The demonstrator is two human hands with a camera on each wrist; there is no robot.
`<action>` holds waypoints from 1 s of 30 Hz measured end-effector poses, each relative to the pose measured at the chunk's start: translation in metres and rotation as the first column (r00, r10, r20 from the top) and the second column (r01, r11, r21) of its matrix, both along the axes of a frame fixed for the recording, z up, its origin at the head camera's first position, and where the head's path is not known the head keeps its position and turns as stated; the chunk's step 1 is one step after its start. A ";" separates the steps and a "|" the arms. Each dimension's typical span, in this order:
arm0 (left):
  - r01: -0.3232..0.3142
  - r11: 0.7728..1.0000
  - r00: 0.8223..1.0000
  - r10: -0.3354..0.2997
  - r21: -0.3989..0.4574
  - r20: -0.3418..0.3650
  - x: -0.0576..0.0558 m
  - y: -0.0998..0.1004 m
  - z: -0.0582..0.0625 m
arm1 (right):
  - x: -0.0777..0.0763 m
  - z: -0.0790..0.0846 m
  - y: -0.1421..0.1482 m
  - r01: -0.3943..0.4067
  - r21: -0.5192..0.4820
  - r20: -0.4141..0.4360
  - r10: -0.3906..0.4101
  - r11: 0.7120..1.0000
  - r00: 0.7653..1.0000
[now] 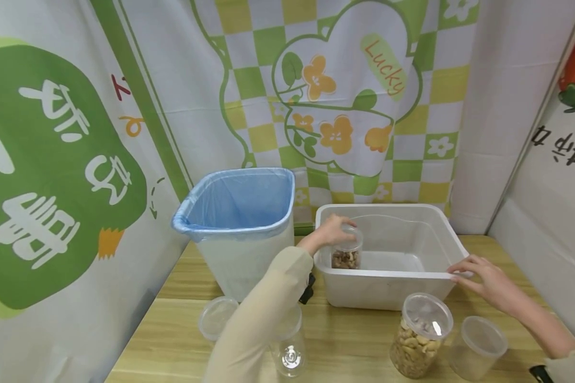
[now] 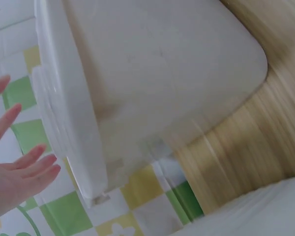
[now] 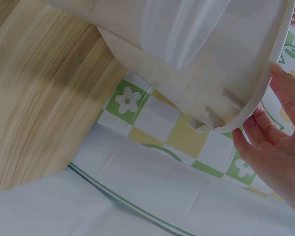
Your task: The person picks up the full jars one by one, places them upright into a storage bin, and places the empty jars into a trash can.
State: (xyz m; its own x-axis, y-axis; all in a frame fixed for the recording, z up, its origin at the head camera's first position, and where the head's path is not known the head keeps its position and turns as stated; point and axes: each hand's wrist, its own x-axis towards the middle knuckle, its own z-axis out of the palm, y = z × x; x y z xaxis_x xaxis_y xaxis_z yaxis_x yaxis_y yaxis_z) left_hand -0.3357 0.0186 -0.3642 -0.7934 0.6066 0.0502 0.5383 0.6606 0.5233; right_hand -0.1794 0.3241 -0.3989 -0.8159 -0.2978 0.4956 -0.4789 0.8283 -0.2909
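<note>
A white plastic storage box [image 1: 388, 290] stands on the table. In its left end sits a clear lidded jar [image 1: 347, 250] with brown pieces, perhaps nuts, in the bottom; the front rim hides its base. My left hand [image 1: 333, 231] is over the jar's lid. In the left wrist view the left hand [image 2: 22, 179] has its fingers spread above the box rim, nothing visible between them. My right hand [image 1: 481, 279] grips the box's right front corner. The right wrist view shows the right hand [image 3: 275, 142] with thumb and fingers on either side of the rim.
A white bin [image 1: 239, 260] with a blue liner is left of the box. A jar of cashews [image 1: 414, 346] and an empty-looking container [image 1: 479, 348] stand at front right. A clear jar [image 1: 289, 351] and a round lidded container [image 1: 218, 319] lie near my left sleeve.
</note>
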 end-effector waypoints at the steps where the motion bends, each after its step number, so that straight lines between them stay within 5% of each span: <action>1: -0.004 1.000 1.000 0.004 0.015 0.000 0.001 0.000 0.000 | 0.000 0.000 0.000 0.000 -0.002 0.001 0.000 1.000 1.000; 5: 0.001 0.998 1.000 -0.002 0.064 0.019 0.011 0.001 0.008 | 0.000 0.000 0.001 0.000 -0.003 0.013 0.000 1.000 1.000; 6: -0.003 0.998 0.999 0.000 0.061 0.036 0.029 0.000 0.025 | 0.000 0.000 0.001 0.000 -0.003 0.014 0.000 1.000 1.000; 16: 0.068 0.997 0.997 -0.068 0.035 0.019 0.056 0.009 0.050 | -0.001 0.001 -0.001 -0.003 0.008 0.004 0.003 1.000 1.000; 30: 0.179 0.984 0.984 -0.180 -0.025 -0.019 0.107 0.032 0.049 | -0.001 -0.002 0.000 -0.008 0.000 -0.011 0.008 1.000 1.000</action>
State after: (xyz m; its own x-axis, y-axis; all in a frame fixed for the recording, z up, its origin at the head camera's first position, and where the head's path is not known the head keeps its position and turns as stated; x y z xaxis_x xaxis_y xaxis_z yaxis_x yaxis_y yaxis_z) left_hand -0.2288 0.0506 -0.3149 -0.6705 0.7402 0.0499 0.6596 0.5641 0.4967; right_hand -0.1806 0.3243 -0.4004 -0.8084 -0.3039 0.5041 -0.4882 0.8246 -0.2857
